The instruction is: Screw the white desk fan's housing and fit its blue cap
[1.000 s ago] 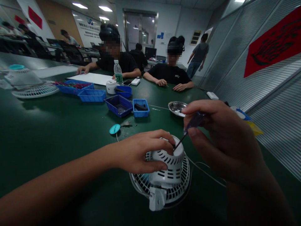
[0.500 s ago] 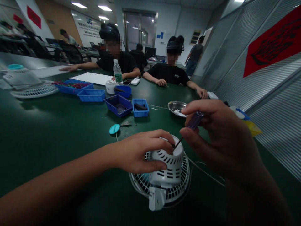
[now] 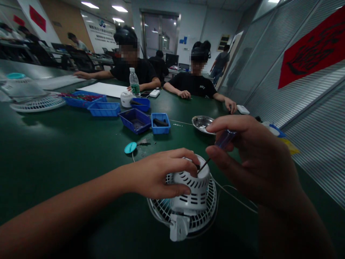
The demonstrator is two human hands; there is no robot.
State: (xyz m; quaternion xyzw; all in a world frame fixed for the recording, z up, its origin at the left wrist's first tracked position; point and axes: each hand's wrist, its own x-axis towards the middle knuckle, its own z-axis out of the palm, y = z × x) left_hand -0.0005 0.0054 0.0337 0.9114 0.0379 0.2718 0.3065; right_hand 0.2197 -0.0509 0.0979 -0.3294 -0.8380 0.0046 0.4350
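A white fan [image 3: 192, 196] lies grille-down on the green table, its slotted motor housing facing up. My left hand [image 3: 164, 172] is wrapped over the left side of that housing, fingers on its top and thumb on its side. Between the thumb and fingers of my right hand [image 3: 250, 158] is a screwdriver [image 3: 225, 138] with a clear purple handle. Its shaft slants down to the left, and the tip meets the top of the housing near a small dark part by my left fingertips. The exact spot under the tip is too small to make out.
Several blue bins [image 3: 135, 120] stand beyond the fan, left of a metal bowl [image 3: 202, 124]. A turquoise disc [image 3: 130, 148] and a plug lie nearer. A water bottle [image 3: 134, 82] stands before two seated people. Another fan [image 3: 35, 95] is at far left.
The screwdriver handle has turned slightly in my right hand's fingers. My left hand stays on the housing. A person in the background has moved a little to the left.
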